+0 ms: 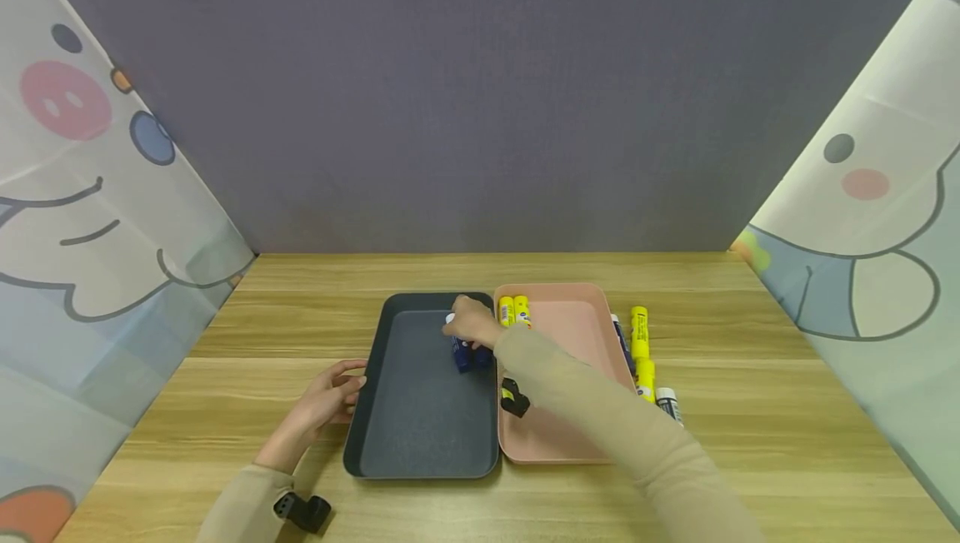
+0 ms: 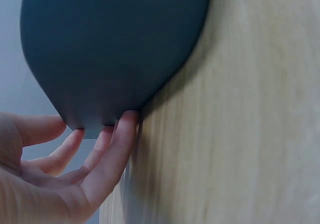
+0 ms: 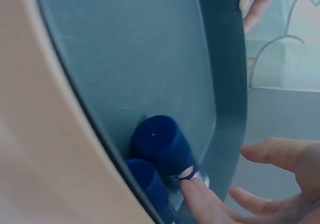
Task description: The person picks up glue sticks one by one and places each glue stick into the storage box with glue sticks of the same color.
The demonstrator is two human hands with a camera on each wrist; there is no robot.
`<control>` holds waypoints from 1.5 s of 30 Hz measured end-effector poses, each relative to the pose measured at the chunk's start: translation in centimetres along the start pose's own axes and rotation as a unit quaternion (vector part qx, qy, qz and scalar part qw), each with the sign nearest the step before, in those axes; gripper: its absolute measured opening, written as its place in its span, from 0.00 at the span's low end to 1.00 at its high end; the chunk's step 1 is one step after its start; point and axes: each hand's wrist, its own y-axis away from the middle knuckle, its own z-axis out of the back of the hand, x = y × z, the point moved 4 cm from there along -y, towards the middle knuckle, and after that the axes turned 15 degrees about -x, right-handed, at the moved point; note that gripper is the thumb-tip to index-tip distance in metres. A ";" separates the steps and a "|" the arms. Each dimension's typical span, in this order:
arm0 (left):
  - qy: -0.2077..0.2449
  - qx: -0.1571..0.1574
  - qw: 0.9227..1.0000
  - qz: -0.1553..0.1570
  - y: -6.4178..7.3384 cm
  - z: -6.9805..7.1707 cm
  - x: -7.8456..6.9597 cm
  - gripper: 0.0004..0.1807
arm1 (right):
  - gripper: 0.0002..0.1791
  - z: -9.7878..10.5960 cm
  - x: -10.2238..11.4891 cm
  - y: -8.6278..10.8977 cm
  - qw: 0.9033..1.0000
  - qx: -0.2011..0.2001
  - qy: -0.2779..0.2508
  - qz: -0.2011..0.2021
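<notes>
Two dark blue tubes shaped like glue sticks, the left one [image 1: 461, 356] and the right one [image 3: 146, 176], lie side by side along the right wall of a dark grey tray [image 1: 420, 422]. Over their far ends is my right hand [image 1: 474, 322]. In the right wrist view one finger touches the left tube near its white end, while the thumb stands apart from it with the fingers spread. My left hand [image 1: 330, 397] rests against the outside of the tray's left wall. The left wrist view shows its fingertips [image 2: 129, 118] touching that wall, the thumb near the rim.
A pink tray [image 1: 573, 310] adjoins the grey one, with yellow tubes [image 1: 507, 311] inside, partly hidden by my right forearm. Right of it, yellow tubes [image 1: 640, 333] and dark blue tubes [image 1: 667, 403] lie on the wooden table [image 1: 765, 410]. A grey panel [image 1: 495, 110] stands behind.
</notes>
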 end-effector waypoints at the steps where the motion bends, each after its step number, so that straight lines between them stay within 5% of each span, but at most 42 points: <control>1: 0.001 -0.001 1.000 0.000 0.0 0.0 0.0 0.24 | 0.23 0.2 0.1 0.1 1.000 0.000 0.001 0.007; 10: 0.003 0.004 1.000 -0.002 0.0 0.0 -0.1 0.24 | 0.20 2.0 0.1 1.4 0.998 -0.002 -0.006 0.059; 45: -0.006 -0.008 1.000 0.007 0.0 0.0 0.0 0.23 | 0.18 10.0 -7.8 4.3 0.996 -0.071 -0.033 0.046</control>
